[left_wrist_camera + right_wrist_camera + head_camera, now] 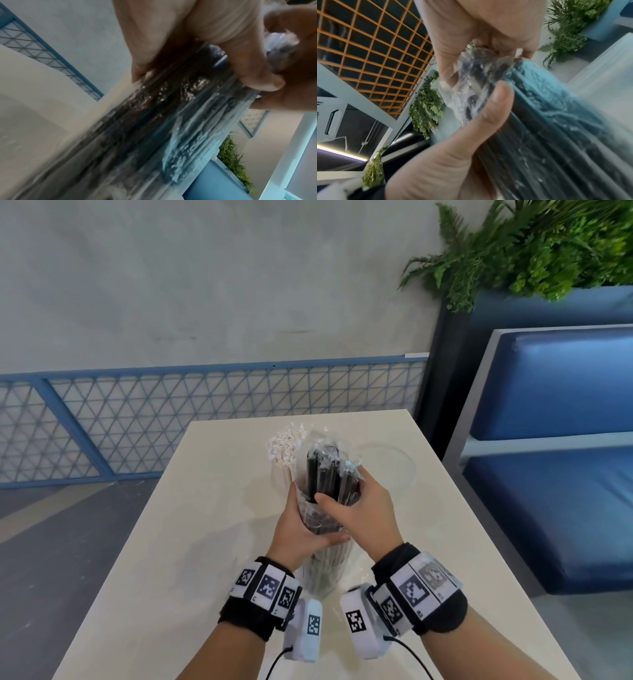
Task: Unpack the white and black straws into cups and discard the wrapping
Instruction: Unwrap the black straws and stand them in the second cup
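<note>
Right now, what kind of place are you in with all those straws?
Probably a cafe or restaurant seating area. There is a cream rectangular table, a padded blue bench seat beside it, and leafy green plants in a blue planter behind.

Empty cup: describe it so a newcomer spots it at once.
On the beige table, look past the hands holding the wrapped black straws. The empty cup stands to their right, partly hidden. It is clear and holds nothing, unlike the cup of white straws at the left.
</note>
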### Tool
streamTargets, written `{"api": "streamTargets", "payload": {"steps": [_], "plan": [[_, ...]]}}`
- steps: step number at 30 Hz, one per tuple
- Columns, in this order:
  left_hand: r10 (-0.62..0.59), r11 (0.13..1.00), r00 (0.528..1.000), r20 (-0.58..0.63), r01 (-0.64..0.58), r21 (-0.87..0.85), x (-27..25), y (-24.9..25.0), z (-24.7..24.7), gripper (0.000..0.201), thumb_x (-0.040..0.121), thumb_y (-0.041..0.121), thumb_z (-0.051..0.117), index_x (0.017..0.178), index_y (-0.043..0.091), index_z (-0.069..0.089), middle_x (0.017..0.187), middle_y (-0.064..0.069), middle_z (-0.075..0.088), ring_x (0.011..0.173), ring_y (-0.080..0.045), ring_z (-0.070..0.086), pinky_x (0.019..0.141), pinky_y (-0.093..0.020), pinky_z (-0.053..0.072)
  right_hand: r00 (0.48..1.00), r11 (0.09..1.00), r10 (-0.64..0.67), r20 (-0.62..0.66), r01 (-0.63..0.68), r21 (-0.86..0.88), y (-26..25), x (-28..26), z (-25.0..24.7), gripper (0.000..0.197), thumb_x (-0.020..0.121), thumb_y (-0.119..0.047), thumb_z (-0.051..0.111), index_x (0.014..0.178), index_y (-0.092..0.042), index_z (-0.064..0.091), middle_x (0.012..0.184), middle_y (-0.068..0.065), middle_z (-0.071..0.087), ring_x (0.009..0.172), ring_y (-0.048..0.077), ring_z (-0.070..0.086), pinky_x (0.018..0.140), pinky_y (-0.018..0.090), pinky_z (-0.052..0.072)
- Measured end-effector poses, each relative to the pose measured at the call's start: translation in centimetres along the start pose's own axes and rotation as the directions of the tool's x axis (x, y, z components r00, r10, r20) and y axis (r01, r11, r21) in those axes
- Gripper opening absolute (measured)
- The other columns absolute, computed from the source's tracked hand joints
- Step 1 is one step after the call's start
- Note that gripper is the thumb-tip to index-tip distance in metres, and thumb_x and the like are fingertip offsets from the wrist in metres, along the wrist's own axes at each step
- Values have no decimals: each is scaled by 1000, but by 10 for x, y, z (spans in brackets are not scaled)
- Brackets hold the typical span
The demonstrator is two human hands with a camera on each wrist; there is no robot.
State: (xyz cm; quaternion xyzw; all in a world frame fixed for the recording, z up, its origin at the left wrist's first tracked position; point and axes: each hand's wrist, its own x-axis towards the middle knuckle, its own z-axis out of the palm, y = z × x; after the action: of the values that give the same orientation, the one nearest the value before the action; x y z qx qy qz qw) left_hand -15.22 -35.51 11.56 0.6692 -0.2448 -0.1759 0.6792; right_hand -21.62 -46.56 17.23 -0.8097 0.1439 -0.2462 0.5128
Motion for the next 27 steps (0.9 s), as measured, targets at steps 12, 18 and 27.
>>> {"api": "streamTargets", "payload": {"steps": [12,18,27], "plan": [[-25,999,997,-69,27,28,0,-6,4,84,50,15,90,119,32,46,113,2,66,104,-7,64,86,-26,53,996,969,30,78,-48,241,-9,28,-2,31,75,-15,75,103,-11,63,94,2,70,93,17,66,84,32,54],[-34,987,996,-78,45,154,-8,-18,6,83,55,24,89,124,33,43,110,12,65,103,-9,62,78,-13,49,997,948,-1,81,-25,317,-16,39,-20,29,78,-11,72,105,-11,60,94,-1,69,92,13,66,86,31,54],[92,994,995,-33,-90,57,-2,36,4,94,52,45,81,133,29,37,128,17,53,123,-8,51,98,-34,47,990,944,-24,138,-22,328,-7,22,-15,20,77,-7,72,94,-15,66,90,1,71,87,15,69,82,32,55]]}}
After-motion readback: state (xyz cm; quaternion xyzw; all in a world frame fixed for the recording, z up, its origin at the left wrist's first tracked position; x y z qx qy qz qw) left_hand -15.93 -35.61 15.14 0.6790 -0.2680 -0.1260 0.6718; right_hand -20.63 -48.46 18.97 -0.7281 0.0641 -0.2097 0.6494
